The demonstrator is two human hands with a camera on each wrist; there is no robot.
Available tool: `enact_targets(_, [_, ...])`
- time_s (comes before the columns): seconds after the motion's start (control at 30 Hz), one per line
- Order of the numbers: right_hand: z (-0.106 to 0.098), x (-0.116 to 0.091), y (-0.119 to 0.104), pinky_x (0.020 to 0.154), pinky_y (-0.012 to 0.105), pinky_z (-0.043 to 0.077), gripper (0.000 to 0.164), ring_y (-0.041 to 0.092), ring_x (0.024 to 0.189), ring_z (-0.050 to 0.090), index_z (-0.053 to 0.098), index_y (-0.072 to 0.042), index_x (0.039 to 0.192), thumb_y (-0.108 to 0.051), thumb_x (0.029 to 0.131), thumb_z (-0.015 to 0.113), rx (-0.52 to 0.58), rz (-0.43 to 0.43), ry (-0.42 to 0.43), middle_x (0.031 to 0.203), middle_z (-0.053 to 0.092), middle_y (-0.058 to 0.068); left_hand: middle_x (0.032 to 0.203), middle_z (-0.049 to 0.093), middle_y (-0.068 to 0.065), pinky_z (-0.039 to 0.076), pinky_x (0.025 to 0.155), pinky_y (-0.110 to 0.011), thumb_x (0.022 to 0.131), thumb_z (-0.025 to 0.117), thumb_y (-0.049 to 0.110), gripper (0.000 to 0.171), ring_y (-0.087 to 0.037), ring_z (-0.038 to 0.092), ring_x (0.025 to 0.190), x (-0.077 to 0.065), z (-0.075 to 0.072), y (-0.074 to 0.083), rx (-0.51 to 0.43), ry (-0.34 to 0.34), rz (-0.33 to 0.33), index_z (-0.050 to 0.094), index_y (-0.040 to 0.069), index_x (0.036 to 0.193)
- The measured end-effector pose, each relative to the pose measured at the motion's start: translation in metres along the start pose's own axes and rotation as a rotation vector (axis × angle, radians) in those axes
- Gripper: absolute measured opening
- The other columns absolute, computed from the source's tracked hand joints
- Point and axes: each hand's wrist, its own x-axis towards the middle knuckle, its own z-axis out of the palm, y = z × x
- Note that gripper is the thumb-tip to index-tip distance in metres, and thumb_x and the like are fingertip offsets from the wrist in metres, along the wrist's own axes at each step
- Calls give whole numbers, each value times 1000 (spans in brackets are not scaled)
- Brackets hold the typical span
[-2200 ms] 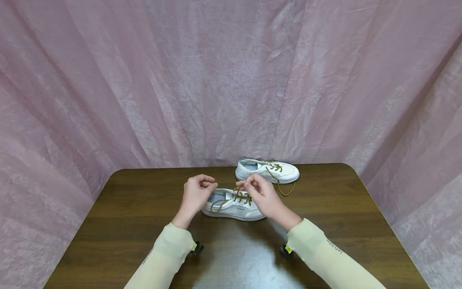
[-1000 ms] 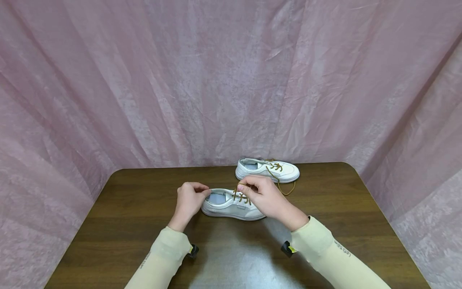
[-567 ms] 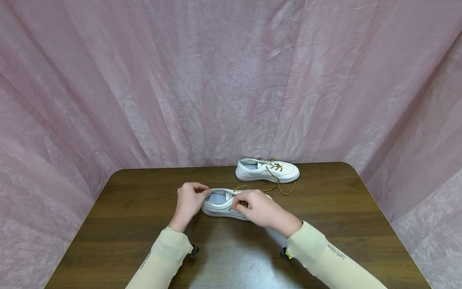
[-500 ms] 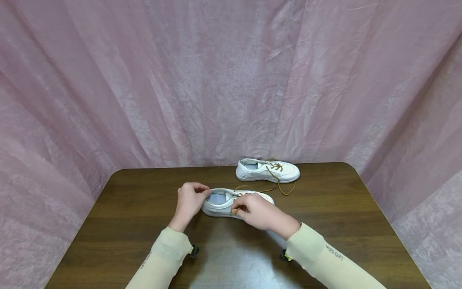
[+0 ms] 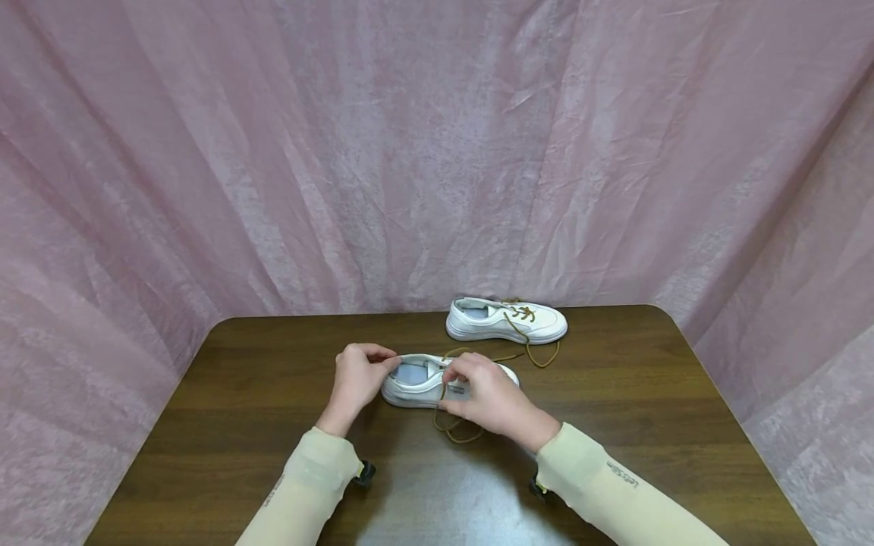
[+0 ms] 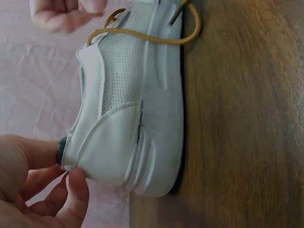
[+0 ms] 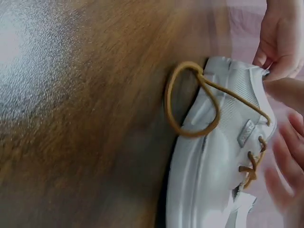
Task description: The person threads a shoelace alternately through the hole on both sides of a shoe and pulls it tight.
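Note:
A white sneaker (image 5: pixel 410 394) lies sole-down on the table, its toe to the right. My left hand (image 5: pixel 355 379) pinches the back of its heel collar; in the left wrist view thumb and fingers grip the heel's top edge. Over the middle of the sneaker hovers my right hand (image 5: pixel 492 398), thumb and fingers apart. The right wrist view shows that hand with its fingers parted and blurred beside the lacing. One end of the brown shoelace (image 7: pixel 168 99) falls in a loop down the near side onto the table. The other end trails off beyond the sneaker's far side.
A second white sneaker (image 5: pixel 471 331) with brown laces stands at the back edge of the wooden table (image 5: pixel 273 455); one lace hangs in front of it. Pink curtains (image 5: pixel 423 152) close off the back and sides.
My right hand lowered from above the laces to the near side, parted its fingers and let the shoelace drop there. My left hand moved to the heel earlier and has stayed.

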Motion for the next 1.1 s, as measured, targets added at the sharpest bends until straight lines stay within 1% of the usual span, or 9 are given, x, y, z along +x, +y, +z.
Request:
enact_targets(0.07, [3, 2, 3, 88, 34, 42, 71, 14, 101, 54, 59, -21, 115, -51, 55, 84, -67, 47, 39, 110, 60, -5, 76, 71, 5, 50, 63, -27, 75, 77, 27, 8, -11, 64, 70, 1, -2, -4, -30, -31, -4, 75, 20, 78])
enact_targets(0.17, [7, 2, 9, 101, 50, 32, 120, 24, 126, 42, 36, -26, 141, -68, 38, 83, -152, 132, -23, 138, 45, 1, 79, 72, 0, 51, 60, -26, 79, 74, 35, 16, -15, 66, 68, 2, -6, -13, -92, -83, -41, 75, 19, 82])
enact_targets(0.2, [8, 1, 11, 104, 54, 28, 131, 26, 131, 38, 28, -28, 145, -71, 34, 82, -171, 156, -62, 144, 40, 4, 80, 71, -2, 51, 59, -26, 80, 71, 40, 22, -17, 66, 68, 1, -8, -17, -105, -96, -62, 74, 18, 84])
enact_targets(0.27, [11, -2, 15, 107, 58, 22, 143, 30, 137, 31, 19, -29, 149, -74, 29, 81, -209, 187, -136, 149, 33, 7, 79, 71, -6, 51, 58, -26, 82, 65, 50, 35, -20, 66, 68, 0, -10, -24, -112, -110, -106, 74, 16, 86])
enact_targets(0.37, [14, -5, 21, 108, 59, 21, 143, 29, 137, 31, 19, -28, 149, -73, 28, 81, -253, 197, -197, 148, 35, 6, 80, 71, -8, 49, 63, -26, 82, 56, 62, 53, -20, 66, 71, -1, -14, -31, -80, -118, -146, 74, 13, 89])
enact_targets(0.47, [16, -7, 25, 107, 56, 24, 137, 24, 132, 38, 24, -28, 148, -69, 31, 83, -278, 188, -203, 143, 41, 1, 82, 72, -6, 47, 67, -27, 84, 51, 64, 59, -18, 65, 75, -1, -16, -37, -46, -130, -159, 74, 11, 92])
enact_targets(0.57, [16, -6, 29, 103, 53, 29, 129, 23, 126, 43, 29, -29, 146, -65, 35, 85, -279, 188, -188, 138, 46, -2, 85, 72, -6, 46, 68, -28, 87, 52, 60, 55, -18, 65, 77, -2, -17, -42, -10, -148, -169, 73, 9, 92])
enact_targets(0.77, [15, -4, 37, 96, 48, 37, 113, 22, 119, 49, 37, -30, 141, -58, 43, 86, -258, 211, -171, 132, 52, -4, 88, 70, -4, 47, 69, -32, 86, 61, 46, 35, -18, 61, 82, -4, -16, -47, 106, -157, -153, 73, 13, 88])
enact_targets(1.1, [9, -7, 50, 89, 44, 42, 101, 18, 112, 52, 45, -30, 135, -54, 45, 86, -217, 174, -158, 127, 54, -9, 85, 70, -2, 47, 69, -32, 84, 65, 42, 30, -18, 61, 80, -7, -16, -48, 121, -151, -159, 73, 13, 88])
